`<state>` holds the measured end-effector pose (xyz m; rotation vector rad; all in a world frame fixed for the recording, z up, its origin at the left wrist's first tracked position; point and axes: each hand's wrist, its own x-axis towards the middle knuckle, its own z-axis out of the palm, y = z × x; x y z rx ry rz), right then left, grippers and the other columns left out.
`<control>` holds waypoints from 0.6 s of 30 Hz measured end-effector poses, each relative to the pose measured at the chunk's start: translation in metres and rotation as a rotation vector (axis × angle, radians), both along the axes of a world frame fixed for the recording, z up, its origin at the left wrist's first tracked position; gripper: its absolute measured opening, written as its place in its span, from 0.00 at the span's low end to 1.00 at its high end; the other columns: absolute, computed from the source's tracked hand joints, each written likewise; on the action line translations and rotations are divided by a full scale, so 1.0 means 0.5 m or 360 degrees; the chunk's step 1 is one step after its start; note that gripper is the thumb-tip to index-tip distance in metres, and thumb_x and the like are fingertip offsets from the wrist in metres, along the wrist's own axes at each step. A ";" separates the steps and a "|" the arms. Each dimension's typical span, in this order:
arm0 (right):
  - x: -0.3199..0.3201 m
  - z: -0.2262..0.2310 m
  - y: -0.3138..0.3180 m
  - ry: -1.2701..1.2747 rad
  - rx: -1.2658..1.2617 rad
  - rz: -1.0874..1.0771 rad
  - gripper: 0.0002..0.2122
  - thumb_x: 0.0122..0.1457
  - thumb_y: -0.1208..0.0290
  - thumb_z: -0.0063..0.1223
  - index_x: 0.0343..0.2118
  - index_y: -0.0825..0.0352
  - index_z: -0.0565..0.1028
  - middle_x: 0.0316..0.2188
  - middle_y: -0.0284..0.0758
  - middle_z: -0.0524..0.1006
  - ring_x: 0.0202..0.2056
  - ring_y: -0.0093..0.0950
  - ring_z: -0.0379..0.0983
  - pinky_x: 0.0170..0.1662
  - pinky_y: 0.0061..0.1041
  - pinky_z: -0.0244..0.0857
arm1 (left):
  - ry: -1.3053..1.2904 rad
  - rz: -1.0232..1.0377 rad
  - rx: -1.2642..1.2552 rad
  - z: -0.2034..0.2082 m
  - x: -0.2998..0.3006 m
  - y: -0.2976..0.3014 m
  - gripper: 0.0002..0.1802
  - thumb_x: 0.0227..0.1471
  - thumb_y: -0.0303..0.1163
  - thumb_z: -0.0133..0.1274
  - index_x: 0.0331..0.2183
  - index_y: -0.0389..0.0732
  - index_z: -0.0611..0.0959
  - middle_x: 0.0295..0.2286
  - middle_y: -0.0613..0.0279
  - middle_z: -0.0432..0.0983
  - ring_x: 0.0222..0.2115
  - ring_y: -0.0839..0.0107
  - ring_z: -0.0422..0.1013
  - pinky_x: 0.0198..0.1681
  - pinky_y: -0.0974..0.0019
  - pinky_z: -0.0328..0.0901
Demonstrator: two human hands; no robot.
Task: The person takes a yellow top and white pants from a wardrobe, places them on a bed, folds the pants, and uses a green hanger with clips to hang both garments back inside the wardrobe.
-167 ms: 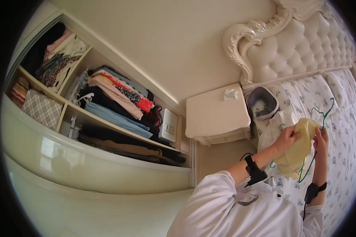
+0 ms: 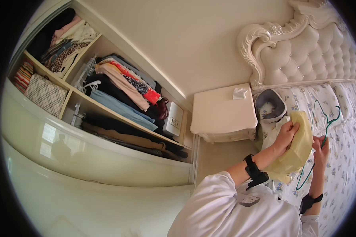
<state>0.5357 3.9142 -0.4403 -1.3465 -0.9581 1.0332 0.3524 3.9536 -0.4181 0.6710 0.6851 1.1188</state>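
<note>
My left hand point(image 2: 287, 135) is closed on a pale yellow garment point(image 2: 298, 148), which hangs down over the bed in loose folds. To its right, my right hand point(image 2: 320, 150) grips a green clothes hanger point(image 2: 326, 126) by its side. The hanger's hook points up and away, and its long wire runs down past my right wrist. Hanger and garment look apart at the top; whether they touch lower down I cannot tell. What kind of garment it is does not show.
The bed point(image 2: 340, 166) has a flowered sheet and a tufted headboard point(image 2: 300, 59). Beside it stand a grey-and-white bin point(image 2: 271, 106) and a cream nightstand point(image 2: 221, 112) with a tissue packet point(image 2: 239, 93). At left, an open wardrobe point(image 2: 83, 63) holds folded and hanging clothes.
The green hanger has come away to the right of the yellow garment, in my right hand. My left hand keeps hold of the garment, and the view has shifted slightly.
</note>
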 end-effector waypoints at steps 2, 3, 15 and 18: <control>-0.034 0.017 -0.029 0.0009 0.0092 0.0247 0.16 0.48 0.79 0.52 0.40 0.64 0.63 0.33 0.28 0.68 0.38 0.20 0.66 0.43 0.18 0.60 | -0.0161 0.0091 -0.0126 0.014 -0.018 0.008 0.12 0.59 0.35 0.44 0.37 0.36 0.75 0.26 0.68 0.73 0.24 0.83 0.67 0.26 0.75 0.63; -0.069 0.040 -0.042 0.0014 0.0157 0.0299 0.18 0.46 0.82 0.52 0.41 0.65 0.62 0.35 0.29 0.65 0.38 0.19 0.65 0.42 0.16 0.59 | -0.0164 0.0098 -0.0132 0.016 -0.019 0.009 0.12 0.59 0.35 0.44 0.37 0.36 0.75 0.26 0.68 0.73 0.24 0.83 0.67 0.26 0.75 0.63; -0.059 0.030 0.036 -0.0330 0.0334 -0.0221 0.05 0.58 0.76 0.49 0.32 0.64 0.65 0.26 0.22 0.61 0.27 0.11 0.55 0.31 0.11 0.51 | 0.0947 -0.0133 0.1504 0.052 -0.075 -0.005 0.54 0.32 0.26 0.65 0.59 0.39 0.53 0.52 0.54 0.59 0.53 0.64 0.59 0.56 0.66 0.55; -0.055 0.048 0.039 -0.0156 0.0368 -0.0152 0.03 0.60 0.74 0.48 0.33 0.62 0.66 0.26 0.22 0.63 0.27 0.10 0.58 0.30 0.10 0.53 | 0.1046 -0.0656 0.1199 0.012 -0.095 -0.004 0.53 0.29 0.26 0.66 0.58 0.42 0.57 0.46 0.55 0.64 0.47 0.61 0.65 0.50 0.64 0.60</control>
